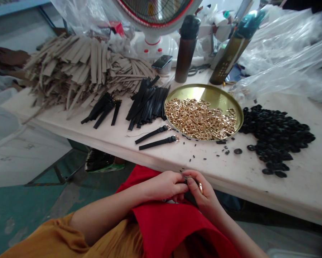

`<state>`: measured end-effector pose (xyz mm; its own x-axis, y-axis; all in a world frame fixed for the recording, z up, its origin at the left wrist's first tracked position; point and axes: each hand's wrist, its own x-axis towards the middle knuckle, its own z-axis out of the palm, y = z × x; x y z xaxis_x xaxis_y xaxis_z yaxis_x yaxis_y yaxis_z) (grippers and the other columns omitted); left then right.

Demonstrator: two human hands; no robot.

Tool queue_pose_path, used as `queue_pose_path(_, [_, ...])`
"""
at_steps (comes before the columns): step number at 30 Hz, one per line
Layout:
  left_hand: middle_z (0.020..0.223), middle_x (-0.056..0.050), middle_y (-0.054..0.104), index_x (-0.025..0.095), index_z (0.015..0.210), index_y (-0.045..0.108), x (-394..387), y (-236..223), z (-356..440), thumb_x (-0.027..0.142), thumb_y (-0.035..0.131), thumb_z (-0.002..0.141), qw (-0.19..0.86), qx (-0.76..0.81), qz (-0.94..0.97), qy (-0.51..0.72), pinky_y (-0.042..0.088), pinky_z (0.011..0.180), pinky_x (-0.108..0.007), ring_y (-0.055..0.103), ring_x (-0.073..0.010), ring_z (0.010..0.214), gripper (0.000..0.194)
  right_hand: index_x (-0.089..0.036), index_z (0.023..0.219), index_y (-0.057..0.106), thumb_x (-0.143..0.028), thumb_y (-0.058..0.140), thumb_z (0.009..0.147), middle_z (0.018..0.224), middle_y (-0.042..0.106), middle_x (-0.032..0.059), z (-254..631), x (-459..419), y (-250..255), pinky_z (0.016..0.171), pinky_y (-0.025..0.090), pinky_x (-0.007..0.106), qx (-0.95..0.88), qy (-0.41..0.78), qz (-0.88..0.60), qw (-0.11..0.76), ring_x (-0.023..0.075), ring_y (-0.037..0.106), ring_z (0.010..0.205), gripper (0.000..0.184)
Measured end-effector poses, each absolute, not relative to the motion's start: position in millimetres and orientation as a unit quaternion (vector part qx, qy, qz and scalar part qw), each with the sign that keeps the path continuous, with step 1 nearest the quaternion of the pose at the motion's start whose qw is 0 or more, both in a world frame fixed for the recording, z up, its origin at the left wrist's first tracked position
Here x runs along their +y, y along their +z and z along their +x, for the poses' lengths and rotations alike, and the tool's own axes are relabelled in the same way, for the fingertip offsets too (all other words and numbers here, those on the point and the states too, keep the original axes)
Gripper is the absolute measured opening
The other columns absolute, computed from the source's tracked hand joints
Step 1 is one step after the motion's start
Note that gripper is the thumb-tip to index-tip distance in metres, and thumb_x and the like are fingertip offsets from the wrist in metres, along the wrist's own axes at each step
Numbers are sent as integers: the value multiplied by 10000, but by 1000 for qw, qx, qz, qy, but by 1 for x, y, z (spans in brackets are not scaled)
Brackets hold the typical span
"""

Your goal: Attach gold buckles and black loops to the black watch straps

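My left hand (167, 185) and my right hand (201, 190) meet above my lap at the table's front edge. Both are closed around a small dark strap (187, 182), mostly covered by the fingers. A gold-coloured band (201, 187) shows on a finger of my right hand. Two black straps with gold buckles (158, 142) lie on the table just beyond. Behind them a round gold tin tray (240, 107) holds a heap of small gold buckles (201, 120). Plain black strips (150, 104) are bunched left of the tray, beside more buckled straps (103, 109).
Black loops (279, 132) are heaped on the right of the table (230, 168). A large pile of beige strips (69, 68) covers the back left. A fan (155, 43), two bottles (186, 50), a phone (162, 61) and plastic sheeting (289, 53) stand or lie behind.
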<state>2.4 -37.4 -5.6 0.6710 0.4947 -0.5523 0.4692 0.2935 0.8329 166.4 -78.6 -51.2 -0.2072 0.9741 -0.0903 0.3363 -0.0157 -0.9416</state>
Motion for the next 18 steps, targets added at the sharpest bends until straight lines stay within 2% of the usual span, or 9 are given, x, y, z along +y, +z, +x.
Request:
queue_pose_path(5, [589,13,535,138,709,549,-34,1,-3,344,422,799,610,424,670,4,355,474,-184,482,-91,505,258,-187,1087,444,-367,330,876,577,502,-27,170,-77,-46,461,394,245,-630,424,-560,330,135,476,476,300])
queue_pose_path(10, [676,4,587,143,888,573,-19,9,-9,329,373,842,553,439,707,39,377,516,-184,510,-95,541,276,-193,1002,474,-391,339,873,665,536,5,157,-52,-39,499,407,244,-624,419,-543,374,128,489,525,272])
queue_pose_path(14, [845,-57,630,161,894,606,14,16,-26,405,422,837,349,476,804,70,400,699,-249,562,-170,777,312,-163,1078,439,-464,292,868,517,455,-47,138,-3,-35,437,367,237,-582,475,-532,391,130,447,445,395])
queue_pose_path(16, [1040,-96,592,162,1043,556,32,13,-39,429,487,802,237,505,824,100,377,829,-304,524,-219,959,366,-138,1193,371,-483,307,857,554,520,-27,132,20,-36,483,390,257,-588,450,-550,387,148,491,491,486])
queue_pose_path(18, [1185,-142,507,133,1203,425,46,6,-51,436,575,738,154,528,829,99,347,905,-361,461,-257,1075,575,-121,1280,294,-486,354,837,637,581,7,131,33,-39,569,421,296,-607,392,-588,363,177,546,590,578])
